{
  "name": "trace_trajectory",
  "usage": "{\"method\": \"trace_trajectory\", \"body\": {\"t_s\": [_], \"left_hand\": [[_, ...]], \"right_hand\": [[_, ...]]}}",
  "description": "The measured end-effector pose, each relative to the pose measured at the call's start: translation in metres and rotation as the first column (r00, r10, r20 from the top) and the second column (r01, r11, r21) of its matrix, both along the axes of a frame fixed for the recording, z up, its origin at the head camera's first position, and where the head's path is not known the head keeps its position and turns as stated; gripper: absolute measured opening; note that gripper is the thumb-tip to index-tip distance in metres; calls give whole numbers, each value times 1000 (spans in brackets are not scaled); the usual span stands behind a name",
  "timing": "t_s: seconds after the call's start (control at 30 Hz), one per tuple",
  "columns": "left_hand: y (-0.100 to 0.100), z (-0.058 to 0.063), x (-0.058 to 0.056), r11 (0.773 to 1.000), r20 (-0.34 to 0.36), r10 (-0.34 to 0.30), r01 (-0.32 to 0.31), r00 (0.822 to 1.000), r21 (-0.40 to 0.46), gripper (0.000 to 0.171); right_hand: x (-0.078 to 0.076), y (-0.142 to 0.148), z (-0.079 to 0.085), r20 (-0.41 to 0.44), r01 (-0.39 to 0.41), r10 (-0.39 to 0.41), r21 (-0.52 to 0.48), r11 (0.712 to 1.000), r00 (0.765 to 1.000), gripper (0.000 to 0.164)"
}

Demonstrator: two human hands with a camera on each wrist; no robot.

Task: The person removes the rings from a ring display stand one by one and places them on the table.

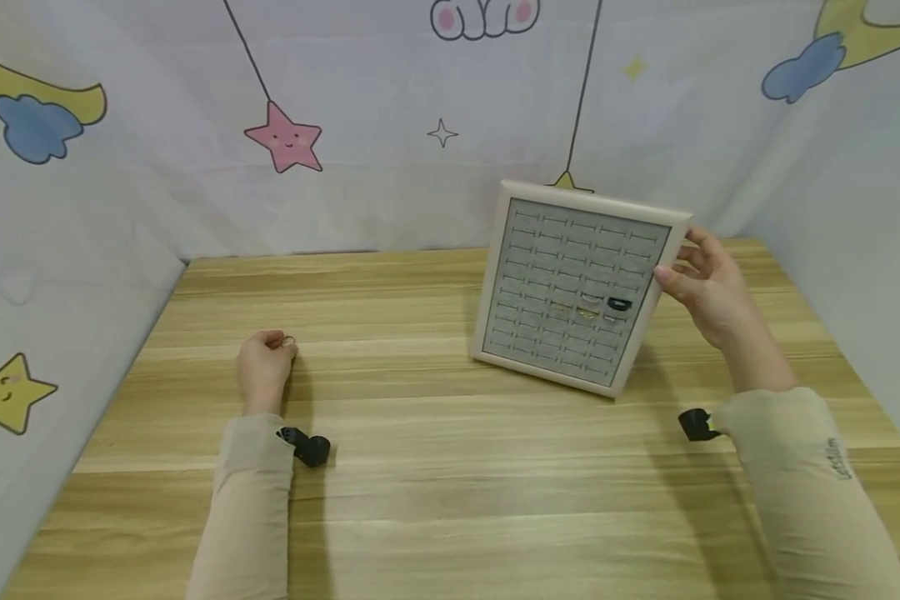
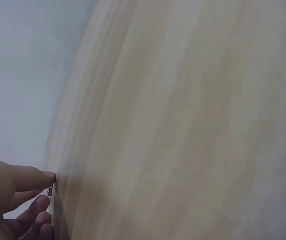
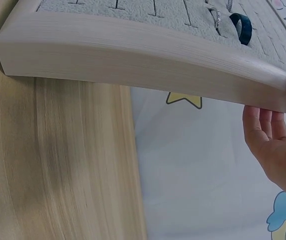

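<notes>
My right hand [image 1: 708, 287] grips the right edge of a white-framed ring display board [image 1: 487, 275], thumb on the front and fingers behind. The board leans back, its lower edge at the table. Slots cover its grey padded face. Several rings sit in slots low on the right, among them a dark ring [image 1: 619, 304], which shows blue-green in the right wrist view. Over at the left, my left hand [image 1: 264, 367] is low by the table, a small ring [image 1: 289, 340] at its fingertips. In the left wrist view, thumb and forefinger pinch this ring [image 2: 50, 190].
The wood-grain table [image 1: 420, 467] lies under both arms. Behind it hangs a white cloth [image 1: 375, 200] printed with stars, moons and clouds, and similar cloth covers both sides. A small black camera [image 1: 311, 450] is worn on the left wrist, another black camera [image 1: 697, 425] on the right.
</notes>
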State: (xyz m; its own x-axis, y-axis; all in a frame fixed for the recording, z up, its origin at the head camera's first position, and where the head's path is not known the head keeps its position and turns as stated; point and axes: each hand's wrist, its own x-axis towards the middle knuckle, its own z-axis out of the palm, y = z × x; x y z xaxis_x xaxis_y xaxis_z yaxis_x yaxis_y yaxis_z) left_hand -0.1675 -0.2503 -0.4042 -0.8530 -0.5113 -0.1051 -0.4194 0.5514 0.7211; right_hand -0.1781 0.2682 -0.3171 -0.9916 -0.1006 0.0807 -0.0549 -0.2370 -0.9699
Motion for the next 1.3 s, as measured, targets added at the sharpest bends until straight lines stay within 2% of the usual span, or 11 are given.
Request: {"method": "trace_trajectory", "body": {"t_s": [0.17, 0.33, 0.47, 0.6, 0.73, 0.83, 1.07, 1.23, 1.3], "left_hand": [[7, 6, -3, 999, -20, -43, 43, 999, 18, 43], [30, 23, -10, 993, -134, -88, 97, 987, 68, 42], [60, 36, -16, 979, -221, -141, 169, 965, 112, 39], [95, 47, -19, 953, -276, -235, 277, 932, 122, 37], [129, 56, -15, 914, -306, -341, 389, 889, 112, 35], [153, 60, -10, 880, -325, -416, 466, 849, 92, 34], [204, 64, 2, 784, -372, -578, 621, 726, -7, 31], [234, 61, 13, 702, -331, -685, 710, 649, -61, 29], [243, 59, 16, 675, -310, -715, 735, 626, -73, 29]], "right_hand": [[0, -1, 0, 3, 9, -9, 4, 1000, 1000, 52], [0, 0, -1, 3, 11, -11, 6, 1000, 1000, 51], [1, 0, -1, 5, 10, -10, 12, 1000, 1000, 50], [1, 0, -1, -3, 9, -9, 20, 1000, 1000, 49], [1, 0, 0, -10, 9, -8, 35, 999, 1000, 48], [1, 0, 0, -11, 13, -13, 40, 999, 1000, 48], [1, 0, -1, -9, 18, -17, 35, 999, 1000, 48], [0, 0, -2, -15, 16, -16, 32, 999, 1000, 48], [0, 0, -2, -15, 15, -15, 27, 1000, 1000, 48]]}}
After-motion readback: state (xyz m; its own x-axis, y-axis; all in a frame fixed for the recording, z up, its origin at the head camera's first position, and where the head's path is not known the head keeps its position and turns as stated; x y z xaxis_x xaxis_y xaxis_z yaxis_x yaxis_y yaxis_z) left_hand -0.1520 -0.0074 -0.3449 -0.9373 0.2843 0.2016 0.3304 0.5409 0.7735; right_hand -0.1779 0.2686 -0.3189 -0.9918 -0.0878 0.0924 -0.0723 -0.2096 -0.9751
